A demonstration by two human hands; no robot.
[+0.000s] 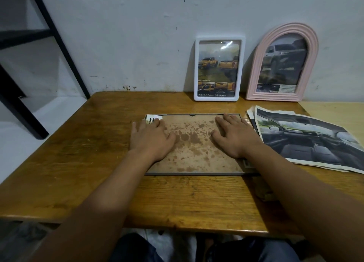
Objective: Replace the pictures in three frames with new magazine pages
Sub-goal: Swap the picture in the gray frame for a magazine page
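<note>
Both hands, left (152, 137) and right (234, 136), press flat with fingers spread on the frame back (194, 143); pages (307, 139) beside, two frames (219, 68) at the wall

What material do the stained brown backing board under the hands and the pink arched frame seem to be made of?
The stained brown backing board looks like matte pressed fibreboard or card: flat, dull, with blotchy darker spots. The pink arched frame looks like moulded plastic or painted resin, since its ribbed ridges are smooth and evenly coloured; I cannot tell which.

Home room: worn wooden table (82, 163) against scuffed white wall (128, 35), black metal shelf frame (59, 45).
</note>
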